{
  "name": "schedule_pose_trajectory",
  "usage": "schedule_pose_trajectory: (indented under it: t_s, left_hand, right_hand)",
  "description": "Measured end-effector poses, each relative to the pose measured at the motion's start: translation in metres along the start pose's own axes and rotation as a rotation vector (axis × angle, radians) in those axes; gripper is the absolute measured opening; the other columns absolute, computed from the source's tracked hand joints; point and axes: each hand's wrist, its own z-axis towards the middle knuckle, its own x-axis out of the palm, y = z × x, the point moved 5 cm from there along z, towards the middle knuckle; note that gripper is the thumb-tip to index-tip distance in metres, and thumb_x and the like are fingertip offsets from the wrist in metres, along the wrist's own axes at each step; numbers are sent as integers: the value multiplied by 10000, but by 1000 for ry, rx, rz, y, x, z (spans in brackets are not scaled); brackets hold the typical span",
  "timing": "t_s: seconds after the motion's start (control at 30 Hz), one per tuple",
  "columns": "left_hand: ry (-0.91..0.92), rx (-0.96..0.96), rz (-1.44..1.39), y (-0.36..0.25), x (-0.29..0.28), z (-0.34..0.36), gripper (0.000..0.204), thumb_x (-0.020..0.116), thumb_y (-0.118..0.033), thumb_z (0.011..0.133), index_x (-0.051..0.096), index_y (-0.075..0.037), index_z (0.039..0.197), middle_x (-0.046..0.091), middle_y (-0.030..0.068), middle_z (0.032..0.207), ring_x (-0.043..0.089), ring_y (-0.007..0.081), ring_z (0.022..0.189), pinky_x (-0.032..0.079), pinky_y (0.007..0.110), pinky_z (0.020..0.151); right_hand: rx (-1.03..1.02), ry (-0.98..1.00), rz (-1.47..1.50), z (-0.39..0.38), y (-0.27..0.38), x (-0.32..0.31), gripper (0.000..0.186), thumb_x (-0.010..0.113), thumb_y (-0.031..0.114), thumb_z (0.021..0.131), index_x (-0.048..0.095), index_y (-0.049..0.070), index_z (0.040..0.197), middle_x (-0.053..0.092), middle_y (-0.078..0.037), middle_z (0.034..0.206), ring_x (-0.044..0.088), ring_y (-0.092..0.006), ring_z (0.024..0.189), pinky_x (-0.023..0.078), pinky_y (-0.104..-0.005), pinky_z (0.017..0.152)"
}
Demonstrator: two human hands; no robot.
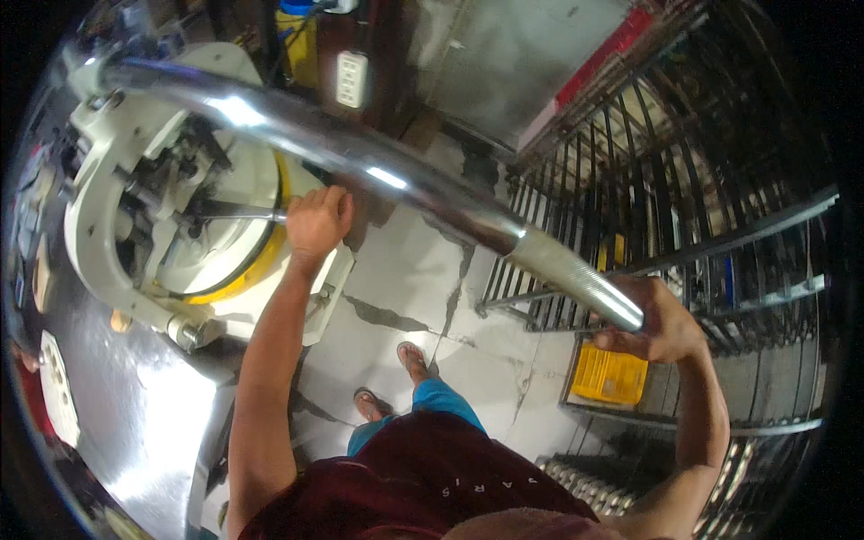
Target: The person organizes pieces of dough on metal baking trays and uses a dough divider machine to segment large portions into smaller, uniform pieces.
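A long chrome bar [324, 148] runs diagonally from a white cast machine [87, 234] at upper left down to my right hand [650, 319], whose fingers wrap round its knurled end. Below the bar, my left hand [319, 219] is closed on a slimmer steel handle [243, 212] that reaches into the dark mechanism at the middle of the machine. A yellow band [229, 290] curves round the machine's round housing. My left hand hides the handle's outer end.
A steel worktop [144, 396] lies at left, a black metal rack [666, 202] with a yellow crate [607, 378] at right. A white socket strip [351, 79] is at the top, near a grey panel [486, 63]. Cracked floor tiles [405, 270] show beneath.
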Motion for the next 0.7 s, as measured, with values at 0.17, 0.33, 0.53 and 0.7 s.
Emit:
schedule_pose_trajectory:
  t_s: [0.17,0.33,0.53,0.7]
  left_hand:
    - [98,11,-98,29,32,-35,313,750,-361,788,747,-75,915,732,116,919,680,307,827,506,429,826]
    - [75,-4,-12,-22,-10,2,152,750,-283,862,710,-144,909,677,-4,747,670,196,716,482,386,681]
    - [104,-2,-155,-17,-37,17,333,753,-354,844,710,-69,1011,698,93,977,648,275,902,466,412,833]
    - [307,-570,-252,43,-82,-168,288,532,-235,994,672,16,1016,635,172,959,571,365,986,415,443,942]
  right_hand:
    - [-99,46,16,16,-31,39,681,865,370,766,637,-45,1255,736,-196,1028,732,-289,917,582,-390,843]
    - [-209,-27,23,100,-99,168,613,823,281,770,617,-9,1269,724,-193,996,733,-328,899,586,-395,857]
    - [-231,30,6,144,-94,178,547,826,238,740,648,48,1222,725,-152,1079,725,-316,929,575,-382,825]
    - [-276,-15,82,129,-90,196,470,823,254,746,673,103,1164,722,-120,934,716,-329,832,570,-404,749]
